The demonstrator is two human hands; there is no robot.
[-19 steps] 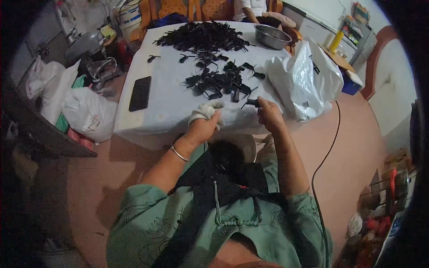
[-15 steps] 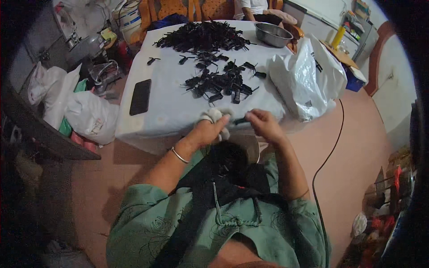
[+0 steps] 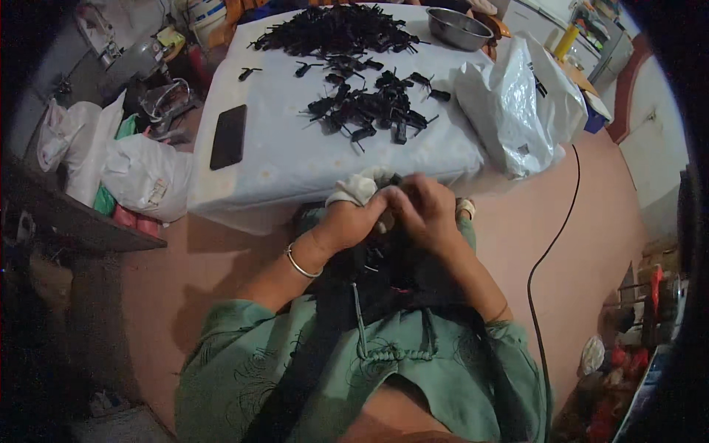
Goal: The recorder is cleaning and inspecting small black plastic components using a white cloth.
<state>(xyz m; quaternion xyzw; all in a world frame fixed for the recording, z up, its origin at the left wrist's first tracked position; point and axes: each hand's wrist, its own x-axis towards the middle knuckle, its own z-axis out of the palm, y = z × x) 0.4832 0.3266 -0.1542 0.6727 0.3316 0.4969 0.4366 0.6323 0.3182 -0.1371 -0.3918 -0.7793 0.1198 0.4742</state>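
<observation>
Left hand [image 3: 353, 218] and right hand [image 3: 427, 211] | pinching together on small black part [image 3: 395, 179] | hovering beside counter [image 3: 281, 159] edge.

We see dim, warm light, brightest on the white tabletop [image 3: 295, 159], with dark vignetted corners and fisheye-bent edges.

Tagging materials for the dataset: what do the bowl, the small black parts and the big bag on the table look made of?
Bowl: looks like bare metal, probably steel; grey with a bright sheen on the rim.
Small black parts: likely moulded plastic; uniform matt black, thin stems. Too small to be sure.
Bag: thin plastic film; translucent white, crinkled, with glossy highlights.
</observation>
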